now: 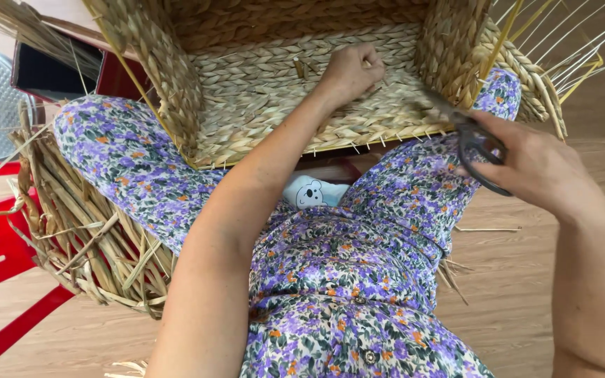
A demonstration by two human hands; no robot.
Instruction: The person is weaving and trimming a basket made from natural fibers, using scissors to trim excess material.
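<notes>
A woven basket (295, 91) lies tipped on the person's lap, its open side toward the camera, far centre in the scene. The left hand (351, 70) is inside it, fingers curled nearly shut and pressed against the braided inner wall, seemingly pinching a short straw end, though what they grip is too small to tell. The left arm reaches straight away from the body, forearm crossing the near rim of the basket. The right hand (533, 164) hovers just right of the basket, fingers closed through the loops of dark scissors (467, 133), whose blades point left and touch the basket's right near edge; they are blurred, so how far apart they are cannot be told. The right forearm rises from the near right corner. A pile of loose straw (85, 238) lies left of the knee, beside a red stool (1, 245). A pale patch with a small bear picture (311, 192) shows between the legs under the basket.
</notes>
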